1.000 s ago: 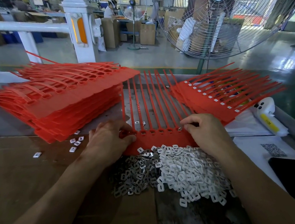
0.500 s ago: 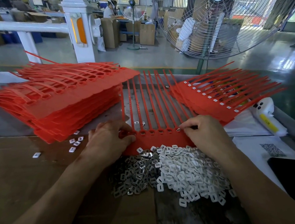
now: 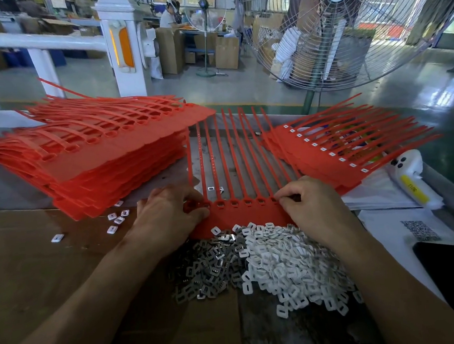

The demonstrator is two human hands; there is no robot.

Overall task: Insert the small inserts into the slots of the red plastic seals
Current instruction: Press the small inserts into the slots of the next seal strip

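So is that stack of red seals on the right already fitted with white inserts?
Yes, the right stack of red seals shows a row of white inserts seated along its top sheet's slots.

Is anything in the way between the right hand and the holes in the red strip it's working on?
Nothing visible is. The right hand already rests its fingertips on the right end of the red seal strip, at the row of slots. The left hand holds the strip's left end. The pile of white inserts lies nearer the person, below the strip.
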